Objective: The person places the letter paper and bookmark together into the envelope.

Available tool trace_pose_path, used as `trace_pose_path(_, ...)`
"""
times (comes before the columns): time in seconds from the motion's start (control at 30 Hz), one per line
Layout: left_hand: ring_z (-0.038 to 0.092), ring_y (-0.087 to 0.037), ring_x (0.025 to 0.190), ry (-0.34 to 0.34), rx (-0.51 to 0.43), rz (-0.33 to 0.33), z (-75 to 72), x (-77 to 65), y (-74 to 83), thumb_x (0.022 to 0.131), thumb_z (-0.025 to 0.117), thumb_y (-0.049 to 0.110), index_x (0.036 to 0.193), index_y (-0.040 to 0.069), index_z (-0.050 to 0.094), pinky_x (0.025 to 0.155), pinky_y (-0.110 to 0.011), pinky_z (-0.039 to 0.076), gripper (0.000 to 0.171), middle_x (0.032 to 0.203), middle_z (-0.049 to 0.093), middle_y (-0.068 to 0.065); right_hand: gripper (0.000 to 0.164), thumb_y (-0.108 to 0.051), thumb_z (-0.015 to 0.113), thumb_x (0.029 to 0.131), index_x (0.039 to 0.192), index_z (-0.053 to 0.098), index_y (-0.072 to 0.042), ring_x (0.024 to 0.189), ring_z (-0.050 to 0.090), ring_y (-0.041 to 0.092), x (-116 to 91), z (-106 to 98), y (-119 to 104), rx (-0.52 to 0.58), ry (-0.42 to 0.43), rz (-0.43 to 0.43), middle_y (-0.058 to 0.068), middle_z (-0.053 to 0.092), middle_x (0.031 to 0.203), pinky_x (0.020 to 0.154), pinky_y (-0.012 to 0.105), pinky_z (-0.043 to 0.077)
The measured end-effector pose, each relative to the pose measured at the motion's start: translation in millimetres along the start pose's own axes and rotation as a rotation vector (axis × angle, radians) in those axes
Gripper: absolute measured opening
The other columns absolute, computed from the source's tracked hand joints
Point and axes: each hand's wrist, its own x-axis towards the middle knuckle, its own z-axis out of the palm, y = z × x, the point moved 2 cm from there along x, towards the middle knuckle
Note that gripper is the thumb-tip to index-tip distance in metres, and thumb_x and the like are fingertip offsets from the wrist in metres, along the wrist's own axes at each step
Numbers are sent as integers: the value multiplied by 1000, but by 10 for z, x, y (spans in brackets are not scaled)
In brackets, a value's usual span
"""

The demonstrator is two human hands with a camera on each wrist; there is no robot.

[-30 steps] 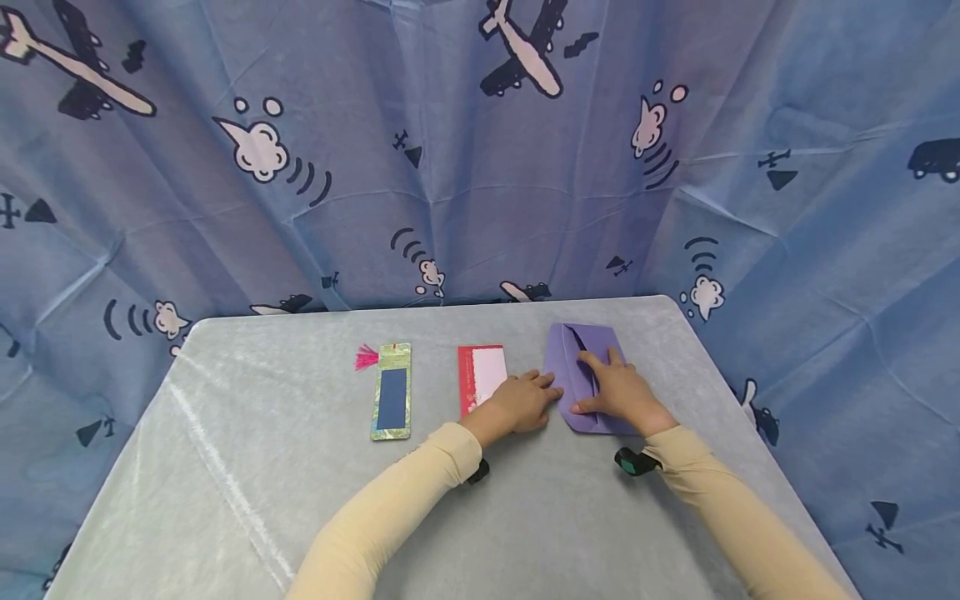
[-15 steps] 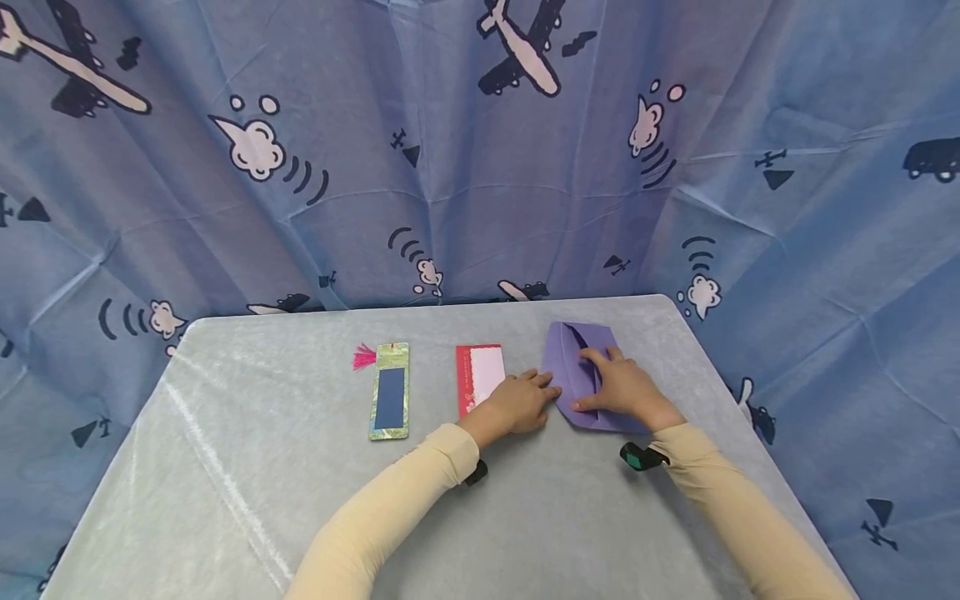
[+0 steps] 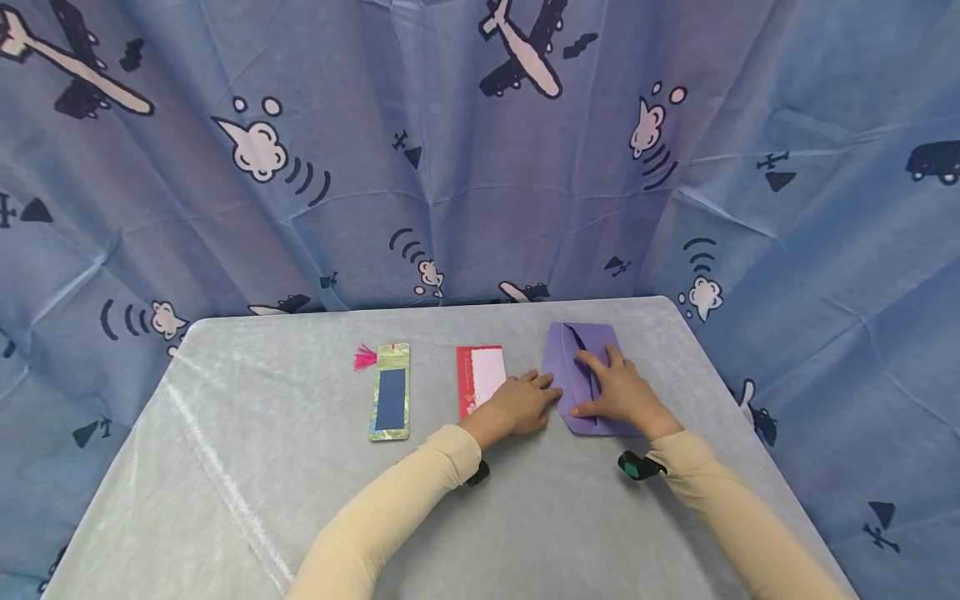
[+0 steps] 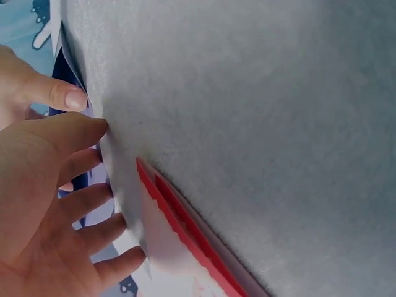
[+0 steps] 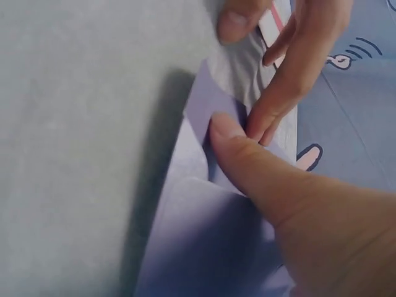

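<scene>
A purple envelope [image 3: 592, 333] lies toward the right of the table, its long opening running front to back with a dark gap showing. My right hand [image 3: 624, 398] holds the edge of this opening, thumb and forefinger set apart along it. In the right wrist view the thumb [image 5: 247, 161] lies over the pocket's edge, and what its other fingers do is hidden. My left hand [image 3: 521, 404] reaches across with extended fingers, the tips resting on the envelope's left edge. Under that hand's wrist lies a red and white card [image 3: 487, 371], partly covered by it.
Left of the card lies a green-edged bookmark [image 3: 391, 398] with a dark blue panel and a pink tassel [image 3: 365, 357]. The grey-covered table [image 3: 247, 400] ends at a blue patterned curtain [image 3: 360, 150] behind and at the sides.
My right hand shifts slightly right, making the envelope's opening gape wider, then comes back left as the gap narrows. The left hand, card and bookmark stay in place.
</scene>
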Motion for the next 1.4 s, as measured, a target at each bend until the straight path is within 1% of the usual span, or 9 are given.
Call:
trace_pose_path(0.1,34,-22,149,-12,-6,-6,3,14,1,99,54,36,151,30,42,114,-42,41,53,162,34,2,105,-56,87,63,150,40,-17,129,34,68,-18,-8,-9,-26,20,4,43,22,152,81,78,43)
trace_pose_path(0.3,33,-22,150,-24,-3,-17,0,11,10,100,53,37,151,31,41,114,-42,41,53,162,33,3,96,-46,85,70,151,38,-20,128,35,67,-14,-34,6,-52,38,22,42,21,153,81,77,45)
trace_pose_path(0.4,33,-23,150,-22,-2,-18,9,8,19,99,54,36,151,31,42,114,-43,41,53,162,34,3,86,-27,76,78,153,34,-19,130,32,68,-15,30,22,-9,22,43,42,16,154,80,75,46)
trace_pose_path(0.53,34,-23,150,-16,-5,-15,37,26,26,99,54,35,151,31,42,113,-43,41,53,162,35,3,84,-10,59,76,154,30,-20,132,28,66,-20,151,3,19,13,89,40,13,156,76,78,44)
trace_pose_path(0.8,35,-24,149,-11,-10,-13,29,31,28,99,55,36,150,31,43,113,-43,42,53,161,36,3,72,-6,46,82,152,36,-23,125,39,64,-37,231,-14,-51,96,105,37,26,153,71,77,46)
trace_pose_path(0.9,35,-24,149,-11,-12,-18,11,20,16,98,55,35,150,31,43,113,-43,41,53,161,36,3,65,-10,47,87,150,39,-23,118,46,64,-38,196,10,-45,122,75,39,32,150,70,73,49)
trace_pose_path(1.03,34,-25,150,-16,-18,-13,-7,4,5,99,54,34,150,31,43,114,-44,41,52,161,35,2,63,-24,59,90,150,40,-20,114,49,66,-31,114,29,-35,50,31,42,32,147,74,70,50)
trace_pose_path(1.23,33,-24,150,-20,-18,-15,7,8,7,100,53,35,151,31,42,114,-43,40,52,162,34,3,89,-47,79,78,151,39,-16,117,44,71,-31,5,24,0,-61,-15,46,28,146,83,73,47)
trace_pose_path(1.4,32,-25,150,-11,-13,-16,24,22,15,101,51,35,151,30,41,114,-45,40,52,162,33,2,99,-50,85,71,150,39,-14,118,41,71,-32,3,12,13,-57,-26,46,26,147,85,74,45)
